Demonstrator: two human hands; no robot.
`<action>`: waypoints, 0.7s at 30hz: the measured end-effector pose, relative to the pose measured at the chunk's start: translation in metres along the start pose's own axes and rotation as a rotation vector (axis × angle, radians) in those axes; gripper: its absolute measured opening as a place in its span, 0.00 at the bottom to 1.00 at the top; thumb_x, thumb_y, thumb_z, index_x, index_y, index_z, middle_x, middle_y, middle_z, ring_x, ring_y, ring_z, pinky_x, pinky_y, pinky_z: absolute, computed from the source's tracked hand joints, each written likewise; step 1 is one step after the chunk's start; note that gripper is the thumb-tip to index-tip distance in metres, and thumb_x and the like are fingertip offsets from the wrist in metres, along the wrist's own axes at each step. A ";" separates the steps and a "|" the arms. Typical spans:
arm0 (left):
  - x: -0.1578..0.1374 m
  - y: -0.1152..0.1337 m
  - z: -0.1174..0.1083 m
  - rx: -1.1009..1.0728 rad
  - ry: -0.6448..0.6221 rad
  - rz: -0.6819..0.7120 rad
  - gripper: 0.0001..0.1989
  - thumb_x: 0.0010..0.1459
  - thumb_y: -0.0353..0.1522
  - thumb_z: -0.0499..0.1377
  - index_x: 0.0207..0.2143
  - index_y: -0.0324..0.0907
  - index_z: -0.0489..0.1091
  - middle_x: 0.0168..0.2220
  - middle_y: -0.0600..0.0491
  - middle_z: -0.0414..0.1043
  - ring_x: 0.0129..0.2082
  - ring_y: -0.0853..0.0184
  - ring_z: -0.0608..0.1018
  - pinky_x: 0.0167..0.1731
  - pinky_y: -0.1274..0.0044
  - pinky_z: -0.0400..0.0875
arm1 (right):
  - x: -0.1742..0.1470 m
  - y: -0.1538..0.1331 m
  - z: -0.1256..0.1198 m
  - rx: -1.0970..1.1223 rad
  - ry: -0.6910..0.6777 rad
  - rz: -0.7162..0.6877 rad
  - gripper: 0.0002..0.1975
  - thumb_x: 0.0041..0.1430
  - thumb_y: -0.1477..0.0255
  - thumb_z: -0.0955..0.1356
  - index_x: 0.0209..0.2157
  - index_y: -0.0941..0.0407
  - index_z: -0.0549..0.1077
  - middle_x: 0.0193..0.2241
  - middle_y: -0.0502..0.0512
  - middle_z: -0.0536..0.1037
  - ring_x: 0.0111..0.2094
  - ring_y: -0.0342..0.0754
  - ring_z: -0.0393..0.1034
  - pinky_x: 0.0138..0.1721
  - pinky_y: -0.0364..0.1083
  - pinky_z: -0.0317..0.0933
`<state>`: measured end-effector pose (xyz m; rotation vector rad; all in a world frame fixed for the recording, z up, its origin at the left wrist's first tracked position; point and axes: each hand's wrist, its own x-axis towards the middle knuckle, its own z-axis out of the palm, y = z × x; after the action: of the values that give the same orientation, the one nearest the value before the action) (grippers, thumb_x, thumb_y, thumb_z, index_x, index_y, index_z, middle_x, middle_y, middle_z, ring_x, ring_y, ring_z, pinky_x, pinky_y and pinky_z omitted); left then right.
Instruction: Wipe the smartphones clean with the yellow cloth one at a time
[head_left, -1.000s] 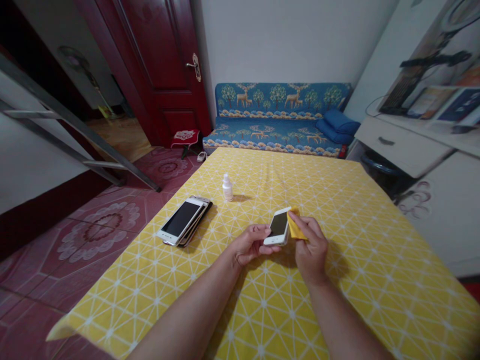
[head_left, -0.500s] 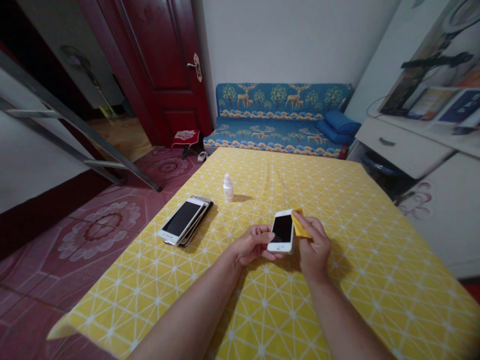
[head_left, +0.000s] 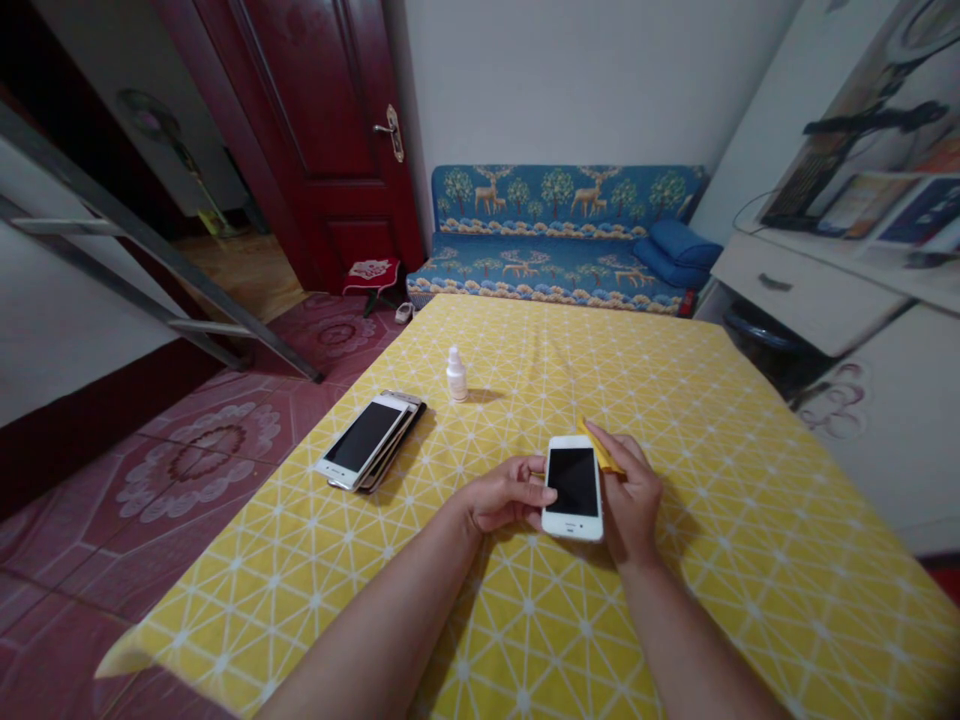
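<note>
A white smartphone (head_left: 574,485) with a dark screen is held above the table by my left hand (head_left: 506,493). My left thumb lies on the left edge of its front, and the other fingers are partly hidden behind it. My right hand (head_left: 632,490) pinches a small yellow cloth (head_left: 602,450) by the phone's upper right edge. Part of the cloth is hidden by the fingers and the phone. To the left lies a stack of several phones (head_left: 367,440), a white one on top. Beyond them a small white bottle (head_left: 457,377) stands upright.
A yellow tablecloth with white lines (head_left: 529,605) covers the table. Behind it is a blue patterned sofa (head_left: 525,255). At right stands a white desk (head_left: 802,290); at left are a metal ladder (head_left: 210,325) and a red stool (head_left: 371,272).
The phone has shifted slightly towards me and to the right, and its face shows more fully. The cloth is now at its upper right edge, showing less of itself.
</note>
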<state>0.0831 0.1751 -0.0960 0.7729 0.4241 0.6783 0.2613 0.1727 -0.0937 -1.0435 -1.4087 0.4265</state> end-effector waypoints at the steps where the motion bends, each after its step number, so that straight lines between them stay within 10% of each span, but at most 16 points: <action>1: 0.000 0.000 0.000 -0.007 -0.004 0.008 0.25 0.42 0.32 0.72 0.44 0.34 0.74 0.29 0.50 0.77 0.22 0.68 0.79 0.22 0.81 0.75 | 0.000 0.001 0.000 -0.003 0.006 -0.004 0.22 0.55 0.80 0.62 0.48 0.51 0.77 0.38 0.53 0.76 0.40 0.47 0.70 0.40 0.47 0.65; 21: 0.002 0.002 0.000 -0.284 0.359 0.185 0.12 0.43 0.25 0.70 0.28 0.35 0.70 0.25 0.55 0.73 0.24 0.75 0.77 0.21 0.89 0.72 | -0.010 -0.024 0.008 -0.006 -0.050 -0.195 0.28 0.54 0.85 0.61 0.52 0.49 0.74 0.40 0.55 0.73 0.42 0.49 0.69 0.41 0.48 0.65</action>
<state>0.0842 0.1779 -0.0943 0.4221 0.5718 1.0329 0.2442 0.1551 -0.0821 -0.8956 -1.5408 0.3072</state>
